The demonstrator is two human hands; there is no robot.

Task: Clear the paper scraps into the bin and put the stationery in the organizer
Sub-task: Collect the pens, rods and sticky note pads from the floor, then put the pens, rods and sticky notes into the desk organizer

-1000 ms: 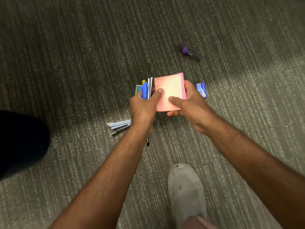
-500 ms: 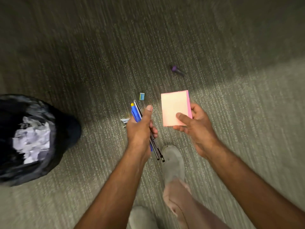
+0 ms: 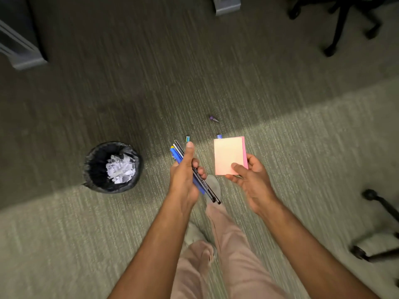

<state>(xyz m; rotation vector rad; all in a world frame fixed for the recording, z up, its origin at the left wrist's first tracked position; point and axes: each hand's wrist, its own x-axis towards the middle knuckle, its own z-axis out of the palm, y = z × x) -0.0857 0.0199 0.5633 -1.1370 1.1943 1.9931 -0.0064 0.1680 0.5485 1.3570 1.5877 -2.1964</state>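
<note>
My left hand [image 3: 184,175] grips a bundle of pens [image 3: 179,153], blue and black, that stick out above and below the fist. My right hand [image 3: 250,178] holds a pink pad of sticky notes [image 3: 228,155] by its lower corner, flat side up. On the carpet to the left stands a round black bin [image 3: 92,169] lined with a bag and holding crumpled paper scraps [image 3: 119,168]. Three small items lie on the floor beyond my hands: a purple-capped tube [image 3: 213,118], a small blue-green eraser [image 3: 187,138] and a small blue object [image 3: 219,136]. No organizer is in view.
Grey furniture bases stand at the far left [image 3: 26,59] and top centre [image 3: 227,6]. Black office chair legs with castors sit at the top right [image 3: 336,37] and at the right edge [image 3: 375,199]. My legs and shoes [image 3: 213,186] are below my hands.
The view has risen away from the floor, so the bin and chairs have come into sight. My hands moved apart, the left keeping the pens and the right the pad.
</note>
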